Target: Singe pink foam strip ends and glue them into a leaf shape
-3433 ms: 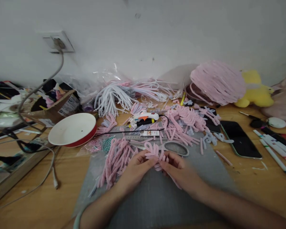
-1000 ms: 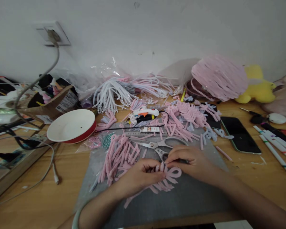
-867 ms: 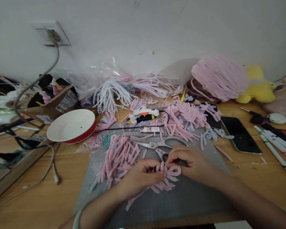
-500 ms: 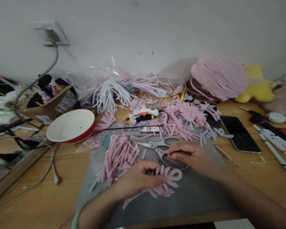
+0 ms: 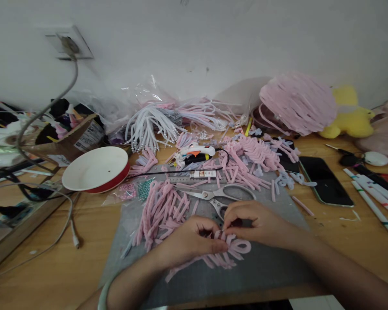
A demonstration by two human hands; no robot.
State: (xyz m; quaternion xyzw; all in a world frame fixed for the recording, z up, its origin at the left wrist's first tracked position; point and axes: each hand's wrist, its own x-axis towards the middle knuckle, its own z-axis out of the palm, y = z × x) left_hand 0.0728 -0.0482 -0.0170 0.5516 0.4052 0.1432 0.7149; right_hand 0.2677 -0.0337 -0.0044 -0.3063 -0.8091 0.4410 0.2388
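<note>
My left hand (image 5: pixel 198 237) is closed around a fuzzy pink pipe cleaner piece (image 5: pixel 239 246), with a loop at its right end and several short strands hanging along its lower side. The thumb lies across the front and hides part of it. My right hand (image 5: pixel 248 221) pinches a pink pipe cleaner strand at the piece's upper edge, fingertips close to the left ones. Just behind the hands, silver-handled scissors (image 5: pixel 210 196) lie spread on the grey mat (image 5: pixel 265 273). Left of them is a heap of twisted and cut pink pipe cleaners (image 5: pixel 158 211).
A red-and-white bowl (image 5: pixel 97 170) stands at left, before a cardboard box (image 5: pixel 67 142). Farther back are a glue gun (image 5: pixel 197 151), a ruler (image 5: pixel 181 179) and white stems (image 5: pixel 151 125). A phone (image 5: pixel 326 181) lies at right. A cable (image 5: pixel 71 206) trails on the left.
My right hand has moved left and down from the scissors' handle to the pink piece. The left hand stays in place, still gripping it; the loop has shifted slightly right and down.
</note>
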